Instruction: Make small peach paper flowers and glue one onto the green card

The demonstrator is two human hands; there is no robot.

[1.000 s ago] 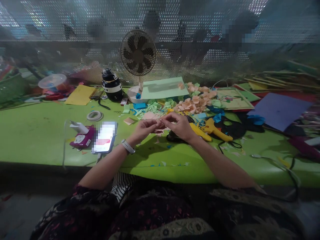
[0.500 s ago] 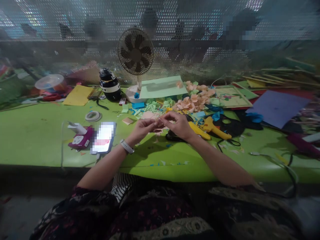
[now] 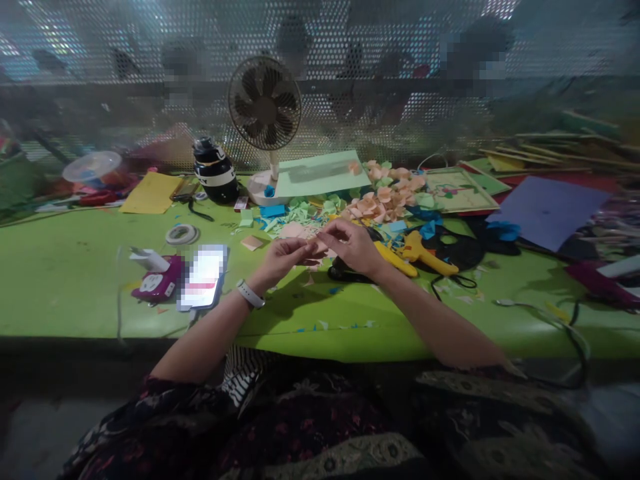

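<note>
Over the green table, my left hand (image 3: 284, 259) pinches a small piece of peach paper (image 3: 320, 245), mostly covered by the fingers. My right hand (image 3: 351, 248) meets it from the other side, thumb and index fingertips pressed together at the same piece. Beneath and beyond both hands lie paper scraps (image 3: 303, 212) in light green, peach and blue. Curled peach paper pieces (image 3: 381, 203) form a heap behind my right hand. Yellow-handled scissors or pliers (image 3: 423, 253), their kind unclear, lie beside my right wrist.
A phone (image 3: 204, 277) and a purple pouch-like thing (image 3: 159, 279) lie left of my left forearm. Farther back are a tape roll (image 3: 181, 235), a black bottle (image 3: 216, 175) and a fan (image 3: 265, 103). A purple sheet (image 3: 547, 210) and a cable (image 3: 535, 310) are on the right.
The view has shifted a little, so the table's things sit slightly farther left. Both hands stay together, with only small shifts of the fingers at the paper.
</note>
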